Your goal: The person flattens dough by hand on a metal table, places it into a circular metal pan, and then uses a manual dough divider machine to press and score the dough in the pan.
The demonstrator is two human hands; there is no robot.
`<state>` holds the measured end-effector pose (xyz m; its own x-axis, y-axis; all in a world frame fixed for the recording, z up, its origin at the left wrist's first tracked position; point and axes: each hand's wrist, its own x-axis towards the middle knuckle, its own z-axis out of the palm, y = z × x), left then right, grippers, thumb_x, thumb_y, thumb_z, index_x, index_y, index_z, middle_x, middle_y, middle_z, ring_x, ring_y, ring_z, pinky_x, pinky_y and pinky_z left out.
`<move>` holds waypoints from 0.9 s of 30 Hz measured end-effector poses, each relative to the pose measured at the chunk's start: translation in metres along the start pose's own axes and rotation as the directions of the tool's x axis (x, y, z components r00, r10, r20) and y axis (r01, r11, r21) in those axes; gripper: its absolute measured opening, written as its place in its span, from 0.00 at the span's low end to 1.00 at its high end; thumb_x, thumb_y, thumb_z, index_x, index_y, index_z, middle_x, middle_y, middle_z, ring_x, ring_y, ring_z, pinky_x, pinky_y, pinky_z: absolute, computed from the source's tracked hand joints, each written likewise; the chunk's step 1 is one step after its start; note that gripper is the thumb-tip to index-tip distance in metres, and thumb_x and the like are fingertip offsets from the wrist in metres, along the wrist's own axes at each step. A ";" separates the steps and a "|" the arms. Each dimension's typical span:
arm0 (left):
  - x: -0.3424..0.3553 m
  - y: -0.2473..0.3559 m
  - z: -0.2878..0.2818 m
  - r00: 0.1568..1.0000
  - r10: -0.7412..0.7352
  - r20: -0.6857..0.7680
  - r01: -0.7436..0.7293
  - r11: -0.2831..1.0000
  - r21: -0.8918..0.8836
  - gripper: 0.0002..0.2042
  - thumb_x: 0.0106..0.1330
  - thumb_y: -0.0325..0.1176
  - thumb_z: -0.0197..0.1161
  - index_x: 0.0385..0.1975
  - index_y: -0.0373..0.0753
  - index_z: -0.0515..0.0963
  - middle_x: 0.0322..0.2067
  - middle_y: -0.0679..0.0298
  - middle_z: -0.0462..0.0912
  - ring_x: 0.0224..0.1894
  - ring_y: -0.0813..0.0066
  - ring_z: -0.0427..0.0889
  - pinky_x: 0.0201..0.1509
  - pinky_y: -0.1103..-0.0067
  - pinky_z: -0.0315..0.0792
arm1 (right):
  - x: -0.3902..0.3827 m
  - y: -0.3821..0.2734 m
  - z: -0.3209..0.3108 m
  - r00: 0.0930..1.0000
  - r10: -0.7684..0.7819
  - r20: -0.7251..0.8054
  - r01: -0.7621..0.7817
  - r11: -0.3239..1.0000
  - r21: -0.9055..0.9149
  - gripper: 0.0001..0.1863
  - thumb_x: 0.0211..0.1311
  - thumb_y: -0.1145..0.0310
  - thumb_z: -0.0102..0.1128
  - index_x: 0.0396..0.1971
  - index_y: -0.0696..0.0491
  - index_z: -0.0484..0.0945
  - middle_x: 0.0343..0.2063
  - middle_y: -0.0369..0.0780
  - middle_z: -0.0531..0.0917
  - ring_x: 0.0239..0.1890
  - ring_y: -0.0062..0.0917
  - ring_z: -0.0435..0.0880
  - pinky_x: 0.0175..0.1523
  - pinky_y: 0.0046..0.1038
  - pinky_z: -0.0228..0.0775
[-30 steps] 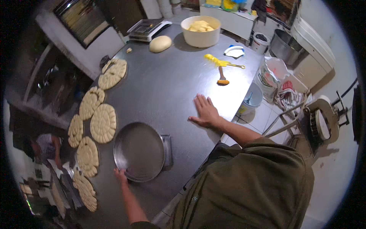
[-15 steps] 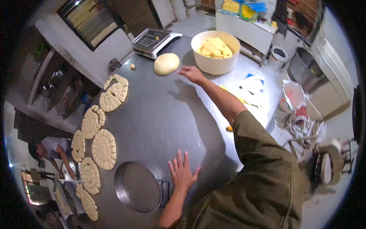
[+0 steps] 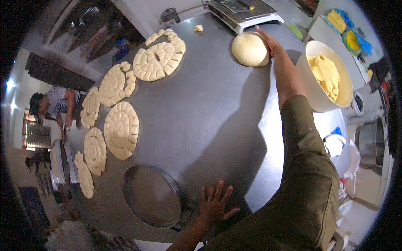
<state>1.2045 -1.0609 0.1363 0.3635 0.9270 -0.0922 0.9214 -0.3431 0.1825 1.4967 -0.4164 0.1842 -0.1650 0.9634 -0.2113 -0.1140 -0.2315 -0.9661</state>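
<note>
A smooth round dough ball (image 3: pixel 250 49) rests on the metal table (image 3: pixel 188 104) at the far side. My right hand (image 3: pixel 271 43), fingers stretched out, is against the ball's right side without gripping it. Close to me, my left hand (image 3: pixel 215 204) lies open with spread fingers on the tabletop, nothing in it. Just left of that hand sits a round, dark metal pan (image 3: pixel 153 196). Several flat dough rounds scored into pieces, among them a whole spiral one (image 3: pixel 121 130) and a larger one with a curved strip beside it (image 3: pixel 159 62), line the table's left side.
Behind the dough ball stands a kitchen scale (image 3: pixel 245 14). A white tub (image 3: pixel 345 81) of yellow dough is to the right of my right forearm. A small dough scrap (image 3: pixel 198 28) lies near the far edge. Another person (image 3: pixel 58 104) bends over at the left.
My right hand has gone from just beside the dough ball to contact with its right side. The view has swung, so the table's contents appear shifted. My left hand stays spread on the table.
</note>
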 end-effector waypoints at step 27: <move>-0.021 -0.019 0.039 0.917 -0.177 -0.356 0.068 0.952 -0.298 0.40 0.71 0.58 0.57 0.74 0.33 0.61 0.78 0.46 0.52 0.75 0.39 0.58 0.77 0.47 0.50 | -0.360 0.100 0.032 0.958 0.119 -0.261 -0.216 0.900 -0.380 0.44 0.55 0.26 0.65 0.29 0.62 0.87 0.27 0.47 0.88 0.25 0.38 0.87 0.41 0.39 0.81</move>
<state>1.1844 -1.0800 0.0962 0.1212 0.9652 0.2317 0.8610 -0.2184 0.4593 1.5133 -0.7907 0.1689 0.0844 0.9305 -0.3564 0.3053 -0.3646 -0.8797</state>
